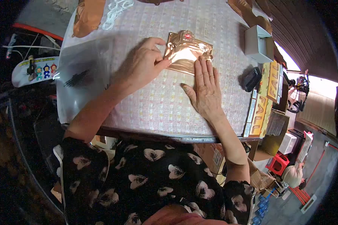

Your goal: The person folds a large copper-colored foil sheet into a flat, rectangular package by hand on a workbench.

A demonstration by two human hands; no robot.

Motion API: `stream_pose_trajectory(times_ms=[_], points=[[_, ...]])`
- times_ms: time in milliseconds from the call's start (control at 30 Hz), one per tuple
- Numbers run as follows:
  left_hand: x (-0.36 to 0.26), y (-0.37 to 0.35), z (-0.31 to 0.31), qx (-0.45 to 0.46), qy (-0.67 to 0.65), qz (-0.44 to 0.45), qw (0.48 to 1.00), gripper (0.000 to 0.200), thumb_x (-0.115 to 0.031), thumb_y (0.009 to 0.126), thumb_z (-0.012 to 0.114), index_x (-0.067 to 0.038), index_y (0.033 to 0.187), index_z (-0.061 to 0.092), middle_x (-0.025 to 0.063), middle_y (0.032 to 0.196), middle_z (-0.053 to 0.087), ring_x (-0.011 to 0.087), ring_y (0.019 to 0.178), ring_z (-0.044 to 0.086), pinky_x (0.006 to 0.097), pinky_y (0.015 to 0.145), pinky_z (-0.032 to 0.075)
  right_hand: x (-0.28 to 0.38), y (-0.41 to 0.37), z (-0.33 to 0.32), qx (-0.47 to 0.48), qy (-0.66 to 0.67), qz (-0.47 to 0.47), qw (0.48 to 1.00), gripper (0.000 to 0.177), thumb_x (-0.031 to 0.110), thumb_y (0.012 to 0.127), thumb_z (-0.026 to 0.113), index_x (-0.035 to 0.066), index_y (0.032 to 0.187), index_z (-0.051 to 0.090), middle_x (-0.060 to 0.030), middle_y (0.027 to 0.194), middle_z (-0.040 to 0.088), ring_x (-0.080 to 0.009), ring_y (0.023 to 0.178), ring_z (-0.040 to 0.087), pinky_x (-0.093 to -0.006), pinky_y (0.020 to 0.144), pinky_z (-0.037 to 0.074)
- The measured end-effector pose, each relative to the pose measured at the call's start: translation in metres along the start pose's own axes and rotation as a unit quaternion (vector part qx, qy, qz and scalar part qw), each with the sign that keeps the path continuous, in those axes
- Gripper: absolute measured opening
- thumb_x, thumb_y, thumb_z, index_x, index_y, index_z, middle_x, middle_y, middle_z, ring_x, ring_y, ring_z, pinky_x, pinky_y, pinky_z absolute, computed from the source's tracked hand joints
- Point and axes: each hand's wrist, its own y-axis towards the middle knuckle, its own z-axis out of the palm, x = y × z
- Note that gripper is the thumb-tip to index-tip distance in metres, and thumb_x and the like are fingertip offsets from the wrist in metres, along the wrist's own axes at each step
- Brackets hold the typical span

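A shiny copper-coloured plate point(182, 56) with raised fittings and a red star on its top piece lies on the table, slightly tilted to the right. My left hand point(148, 58) is at its left side, thumb touching the left edge and forefinger stretched toward the upper left corner; the other fingers are partly curled and hidden. My right hand point(205, 88) lies flat with its fingertips on the lower right of the plate and the thumb spread out. Neither hand grasps anything.
A patterned cloth under clear plastic covers the table point(157, 108). To the right are an open white box point(256, 47), a black object point(251, 79) and yellow printed boxes point(263, 108). White cord point(114, 13) and a brown pouch point(88, 17) lie at the back left.
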Motion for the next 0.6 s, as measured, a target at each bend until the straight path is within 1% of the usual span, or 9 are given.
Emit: stream_pose_trajectory(times_ms=[67, 100, 167, 200, 267, 367, 400, 467, 600], points=[[0.000, 0.001, -0.005, 0.034, 0.035, 0.007, 0.999, 0.022, -0.018, 0.088, 0.077, 0.004, 0.089, 0.074, 0.0161, 0.130, 0.064, 0.0288, 0.105, 0.067, 0.0398, 0.091, 0.053, -0.001, 0.001, 0.001, -0.004, 0.004, 0.005, 1.000, 0.086, 0.050, 0.101, 0.059, -0.003, 0.160, 0.028, -0.0215, 0.168, 0.028, -0.0411, 0.154, 0.028, -0.0549, 0.124, 0.023], [-0.004, 0.001, -0.003, 0.034, 0.036, 0.013, 0.999, 0.022, -0.018, 0.088, 0.077, 0.004, 0.089, 0.074, 0.0161, 0.130, 0.064, 0.0288, 0.105, 0.067, 0.0398, 0.091, 0.053, -0.001, 0.001, 0.001, -0.002, 0.011, 0.002, 1.000, 0.086, 0.050, 0.101, 0.059, -0.003, 0.160, 0.028, -0.0215, 0.167, 0.028, -0.0408, 0.154, 0.028, -0.0551, 0.124, 0.022], [-0.019, 0.001, 0.002, -0.119, 0.141, 0.072, 0.980, 0.030, -0.015, 0.089, 0.075, 0.000, 0.116, 0.071, 0.0134, 0.137, 0.062, 0.0270, 0.118, 0.062, 0.0409, 0.095, 0.052, -0.002, 0.000, -0.001, -0.004, 0.015, 0.006, 1.000, 0.086, 0.049, 0.100, 0.059, -0.003, 0.160, 0.027, -0.0215, 0.167, 0.028, -0.0404, 0.155, 0.027, -0.0552, 0.125, 0.022], [-0.023, 0.003, 0.005, -0.117, 0.139, 0.077, 0.980, 0.030, -0.015, 0.089, 0.075, 0.000, 0.116, 0.071, 0.0134, 0.137, 0.062, 0.0270, 0.118, 0.062, 0.0409, 0.095, 0.052, -0.001, 0.000, -0.002, 0.000, 0.012, 0.007, 1.000, 0.086, 0.049, 0.100, 0.059, -0.003, 0.161, 0.027, -0.0216, 0.167, 0.029, -0.0403, 0.155, 0.027, -0.0552, 0.125, 0.022], [-0.028, 0.004, 0.011, 0.021, 0.308, 0.238, 0.921, 0.049, -0.020, 0.093, 0.073, -0.006, 0.139, 0.060, 0.0122, 0.146, 0.056, 0.0252, 0.143, 0.046, 0.0502, 0.116, 0.033, -0.001, 0.000, -0.001, 0.006, 0.006, 0.004, 1.000, 0.086, 0.051, 0.101, 0.058, -0.003, 0.161, 0.027, -0.0220, 0.167, 0.029, -0.0405, 0.155, 0.026, -0.0550, 0.125, 0.021], [-0.031, 0.012, 0.029, 0.020, 0.267, 0.272, 0.924, 0.052, -0.029, 0.098, 0.066, -0.009, 0.146, 0.058, 0.0055, 0.156, 0.051, 0.0213, 0.143, 0.046, 0.0502, 0.116, 0.033, -0.003, -0.002, 0.004, 0.008, 0.004, 0.008, 1.000, 0.086, 0.052, 0.101, 0.057, -0.002, 0.161, 0.027, -0.0216, 0.167, 0.029, -0.0403, 0.155, 0.027, -0.0547, 0.126, 0.020], [-0.026, 0.014, 0.032, 0.018, 0.268, 0.274, 0.923, 0.052, -0.029, 0.098, 0.066, -0.009, 0.146, 0.058, 0.0055, 0.156, 0.051, 0.0213, 0.143, 0.046, 0.0502, 0.116, 0.033, -0.003, -0.001, 0.003, 0.005, 0.002, 0.008, 1.000, 0.086, 0.052, 0.101, 0.057, -0.002, 0.161, 0.027, -0.0216, 0.167, 0.029, -0.0403, 0.155, 0.027, -0.0547, 0.126, 0.020], [-0.016, 0.018, 0.034, 0.037, 0.289, 0.231, 0.928, 0.056, -0.038, 0.102, 0.058, -0.010, 0.151, 0.053, 0.0046, 0.161, 0.046, 0.0200, 0.151, 0.037, 0.0526, 0.123, 0.020, -0.002, -0.001, 0.001, -0.008, 0.005, -0.001, 1.000, 0.086, 0.052, 0.101, 0.057, -0.002, 0.160, 0.028, -0.0213, 0.167, 0.029, -0.0394, 0.155, 0.027, -0.0546, 0.126, 0.019], [-0.009, 0.017, 0.035, 0.050, 0.307, 0.219, 0.925, 0.057, -0.040, 0.103, 0.055, -0.010, 0.151, 0.053, 0.0040, 0.162, 0.044, 0.0200, 0.153, 0.033, 0.0542, 0.124, 0.015, -0.002, -0.002, 0.003, -0.008, -0.003, 0.001, 1.000, 0.085, 0.053, 0.101, 0.057, -0.003, 0.159, 0.030, -0.0211, 0.167, 0.029, -0.0388, 0.155, 0.027, -0.0562, 0.125, 0.019]])
